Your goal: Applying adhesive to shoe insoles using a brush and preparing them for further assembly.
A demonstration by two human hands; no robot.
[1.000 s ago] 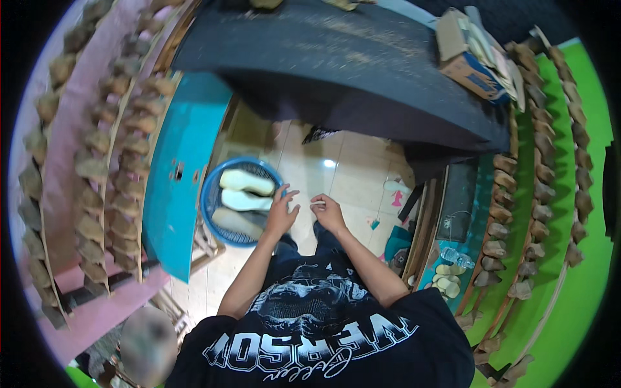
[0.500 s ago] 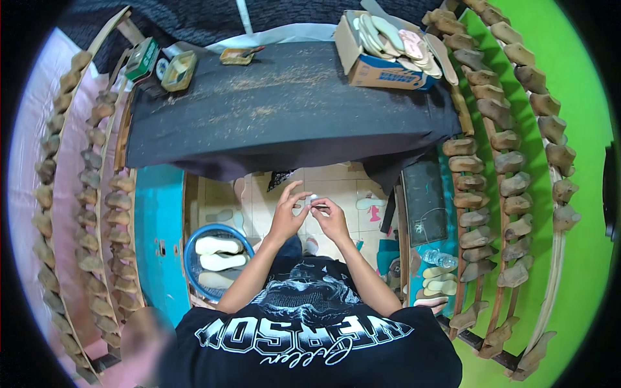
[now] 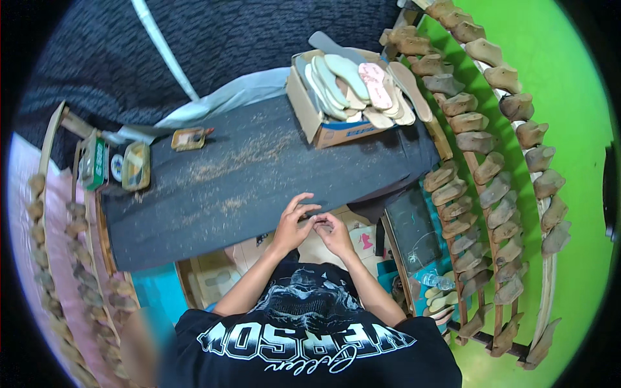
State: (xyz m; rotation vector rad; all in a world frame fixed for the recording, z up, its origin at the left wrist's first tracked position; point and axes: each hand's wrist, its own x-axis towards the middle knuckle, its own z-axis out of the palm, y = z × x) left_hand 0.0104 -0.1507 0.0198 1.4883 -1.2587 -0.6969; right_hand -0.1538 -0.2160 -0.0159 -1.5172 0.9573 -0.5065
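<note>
My left hand (image 3: 293, 227) is raised over the near edge of the dark cloth-covered table (image 3: 174, 226), its fingers apart and bent forward. Its thumb reaches to the fingertips of my right hand (image 3: 334, 237). The fingers of that right hand are drawn together in a pinch. Whatever may be between them is too small and covered to make out. Both forearms come up from the black printed shirt (image 3: 304, 310). Brown shavings (image 3: 239, 158) lie scattered across the cloth beyond my hands.
A cardboard box (image 3: 305, 110) heaped with insoles (image 3: 346, 74) stands at the table's far right. Small yellowish containers (image 3: 136, 167) and a green box (image 3: 95, 161) sit at the left. Racks of wooden shoe lasts (image 3: 498, 194) flank both sides. A plastic bottle (image 3: 436, 280) lies at right.
The view has turned and shifted, so the table now reaches nearer to my hands. The small white thing seen at my fingertips is now out of sight. My hands remain close together.
</note>
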